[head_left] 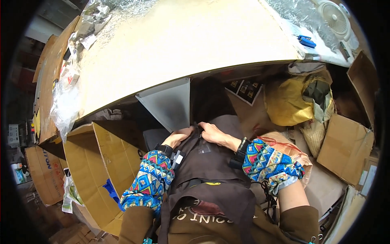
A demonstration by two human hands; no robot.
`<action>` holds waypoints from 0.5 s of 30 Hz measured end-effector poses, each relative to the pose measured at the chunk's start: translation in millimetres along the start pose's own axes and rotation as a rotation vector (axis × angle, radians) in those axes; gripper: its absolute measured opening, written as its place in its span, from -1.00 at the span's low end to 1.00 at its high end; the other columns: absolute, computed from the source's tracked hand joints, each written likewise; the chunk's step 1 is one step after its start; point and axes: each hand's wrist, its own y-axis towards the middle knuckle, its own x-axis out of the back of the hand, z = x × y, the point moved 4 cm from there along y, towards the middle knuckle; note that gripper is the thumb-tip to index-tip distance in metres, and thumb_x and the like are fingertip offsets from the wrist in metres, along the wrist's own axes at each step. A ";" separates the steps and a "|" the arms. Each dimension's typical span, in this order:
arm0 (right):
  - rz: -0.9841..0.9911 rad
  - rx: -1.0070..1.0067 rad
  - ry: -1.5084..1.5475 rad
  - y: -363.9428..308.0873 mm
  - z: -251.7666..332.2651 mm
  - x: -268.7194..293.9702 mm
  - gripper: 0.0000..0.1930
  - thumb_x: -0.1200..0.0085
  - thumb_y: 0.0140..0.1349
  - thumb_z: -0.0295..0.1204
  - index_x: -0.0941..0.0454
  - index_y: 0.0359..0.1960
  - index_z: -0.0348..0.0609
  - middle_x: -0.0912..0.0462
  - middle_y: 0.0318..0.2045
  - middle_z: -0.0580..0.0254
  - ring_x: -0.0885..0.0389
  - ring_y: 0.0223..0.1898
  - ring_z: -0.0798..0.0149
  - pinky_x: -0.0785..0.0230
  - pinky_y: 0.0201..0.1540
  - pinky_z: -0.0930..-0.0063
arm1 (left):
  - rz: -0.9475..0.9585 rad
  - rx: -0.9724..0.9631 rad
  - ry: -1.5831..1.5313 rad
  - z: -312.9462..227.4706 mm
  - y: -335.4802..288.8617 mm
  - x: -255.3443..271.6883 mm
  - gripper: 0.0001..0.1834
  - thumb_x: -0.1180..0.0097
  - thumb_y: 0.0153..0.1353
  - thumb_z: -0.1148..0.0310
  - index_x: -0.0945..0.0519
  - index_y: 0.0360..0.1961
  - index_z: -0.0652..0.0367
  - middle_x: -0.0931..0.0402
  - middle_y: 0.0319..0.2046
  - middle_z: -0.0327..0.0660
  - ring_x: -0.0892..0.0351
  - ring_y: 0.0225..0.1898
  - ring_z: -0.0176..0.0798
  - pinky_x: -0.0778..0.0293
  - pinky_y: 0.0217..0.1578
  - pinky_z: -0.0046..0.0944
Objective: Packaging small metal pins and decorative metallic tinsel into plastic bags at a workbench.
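Over my lap lies a dark brown apron (215,166), and both hands meet on it below the table edge. My left hand (180,136) is closed, its fingertips at a small dark spot between the hands. From the other side my right hand (213,133) pinches at the same spot, index finger bent. What the fingers grip there is too small and dark to tell; it may be a fold of the cloth. Just under the right fingers a small clear plastic piece (204,146) rests on the apron. Patterned blue sleeve covers and black wrist bands are on both arms.
Ahead spans a pale tabletop (191,36), with a blue tool (306,41) and a white fan (334,18) at its far right. An open cardboard box (83,175) stands left. On the right are a yellow sack (286,101) and a closed carton (344,148).
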 end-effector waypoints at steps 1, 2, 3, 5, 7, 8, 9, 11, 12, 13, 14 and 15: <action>0.113 -0.076 0.055 5.5 -2.6 -4.4 -0.54 0.25 0.09 -0.63 -0.37 0.08 -0.44 -0.53 -0.03 -0.19 -0.60 -0.09 0.15 -0.47 -0.10 0.33 | 0.051 -0.518 0.630 -15.0 1.3 4.2 -0.67 0.04 0.17 0.40 -0.47 -0.04 0.27 -0.49 -0.09 -0.17 -0.44 -0.02 -0.25 -0.33 0.00 -0.33; 0.216 -0.152 0.109 7.8 -6.2 -6.4 -0.55 0.26 0.10 -0.63 -0.38 0.07 -0.46 -0.55 -0.05 -0.14 -0.60 -0.11 0.19 -0.49 -0.16 0.35 | 0.095 -1.033 1.266 -13.9 -2.2 -1.6 -0.65 -0.02 0.15 0.41 -0.47 -0.02 0.28 -0.48 -0.10 -0.18 -0.43 -0.02 -0.27 -0.33 -0.02 -0.34; 0.244 -0.150 0.177 20.0 -25.1 -16.9 -0.58 0.30 0.13 -0.63 -0.42 0.04 -0.43 -0.56 -0.07 -0.01 -0.59 -0.13 0.27 -0.50 -0.25 0.44 | 0.132 -1.550 1.900 -0.6 -11.4 -10.5 -0.62 -0.08 0.12 0.42 -0.46 -0.01 0.30 -0.47 -0.11 -0.18 -0.42 -0.03 -0.29 -0.33 -0.03 -0.35; 0.283 -0.150 0.285 25.6 -28.2 -28.0 -0.59 0.30 0.13 -0.63 -0.43 0.01 -0.41 -0.56 -0.08 0.03 -0.58 -0.12 0.27 -0.50 -0.26 0.47 | -0.058 -1.571 1.594 3.0 -47.3 -37.0 -0.76 0.00 0.19 0.45 -0.54 -0.17 0.38 -0.57 -0.25 -0.22 -0.51 -0.24 -0.28 -0.41 -0.18 -0.29; 0.345 -0.126 0.472 30.5 -26.1 -44.4 -0.68 0.26 0.19 -0.53 -0.49 -0.10 -0.36 -0.57 -0.13 0.11 -0.56 -0.11 0.29 -0.49 -0.33 0.47 | -0.040 -1.826 1.674 -23.9 -88.5 -50.2 -0.72 0.09 0.26 0.50 -0.53 -0.04 0.35 -0.58 -0.16 -0.15 -0.51 -0.13 -0.31 -0.40 -0.08 -0.30; 0.359 -0.125 0.467 31.1 -23.0 -48.8 -0.68 0.26 0.19 -0.53 -0.49 -0.10 -0.36 -0.57 -0.13 0.11 -0.56 -0.11 0.29 -0.49 -0.33 0.47 | -0.024 -1.934 1.648 -19.1 -105.8 -53.9 -0.74 0.06 0.27 0.49 -0.53 -0.07 0.38 -0.58 -0.17 -0.14 -0.49 -0.12 -0.33 -0.36 -0.04 -0.34; 0.342 -0.083 0.487 32.5 -18.0 -52.5 -0.71 0.20 0.23 -0.46 -0.50 -0.12 -0.35 -0.58 -0.17 0.15 -0.56 -0.15 0.30 -0.47 -0.32 0.48 | 0.017 -1.988 1.643 -12.6 -119.2 -53.2 -0.76 0.03 0.27 0.48 -0.54 -0.09 0.35 -0.57 -0.21 -0.21 -0.47 -0.15 -0.38 -0.35 -0.07 -0.38; 0.289 -0.007 0.340 25.9 6.3 -50.9 -0.68 0.00 0.29 -0.21 -0.53 -0.20 -0.26 -0.59 -0.31 0.27 -0.53 -0.27 0.39 -0.41 -0.31 0.52 | 0.061 -2.040 1.642 -2.1 -135.1 -52.9 -0.78 -0.01 0.27 0.46 -0.56 -0.12 0.31 -0.56 -0.26 -0.29 -0.45 -0.18 -0.42 -0.34 -0.09 -0.41; 0.227 0.160 0.321 38.1 -7.0 -63.4 -0.69 -0.08 0.25 -0.16 -0.55 -0.27 -0.20 -0.58 -0.41 0.37 -0.51 -0.37 0.45 -0.36 -0.33 0.55 | 0.070 -2.099 1.694 2.4 -140.2 -52.4 -0.78 -0.03 0.28 0.43 -0.55 -0.11 0.31 -0.56 -0.26 -0.30 -0.44 -0.19 -0.44 -0.34 -0.10 -0.43; 0.210 0.132 0.273 36.1 -0.5 -65.1 -0.72 -0.09 0.25 -0.19 -0.55 -0.29 -0.19 -0.56 -0.46 0.39 -0.48 -0.43 0.47 -0.34 -0.37 0.56 | 0.074 -2.165 1.740 5.2 -147.5 -50.9 -0.77 -0.06 0.29 0.40 -0.55 -0.09 0.31 -0.56 -0.25 -0.31 -0.44 -0.19 -0.46 -0.34 -0.10 -0.44; 0.189 0.102 0.225 34.2 5.8 -65.2 -0.74 -0.10 0.25 -0.22 -0.55 -0.31 -0.19 -0.54 -0.50 0.41 -0.45 -0.50 0.50 -0.32 -0.41 0.57 | 0.072 -2.170 1.732 4.6 -153.4 -49.9 -0.77 -0.06 0.29 0.40 -0.55 -0.09 0.31 -0.56 -0.25 -0.31 -0.44 -0.19 -0.46 -0.34 -0.10 -0.44; 0.191 0.103 0.222 36.1 5.5 -65.5 -0.74 -0.10 0.25 -0.22 -0.55 -0.31 -0.19 -0.54 -0.50 0.41 -0.45 -0.50 0.50 -0.32 -0.41 0.57 | 0.093 -2.252 1.725 5.3 -160.5 -49.7 -0.77 -0.06 0.29 0.37 -0.55 -0.12 0.30 -0.57 -0.27 -0.28 -0.46 -0.21 -0.43 -0.37 -0.12 -0.41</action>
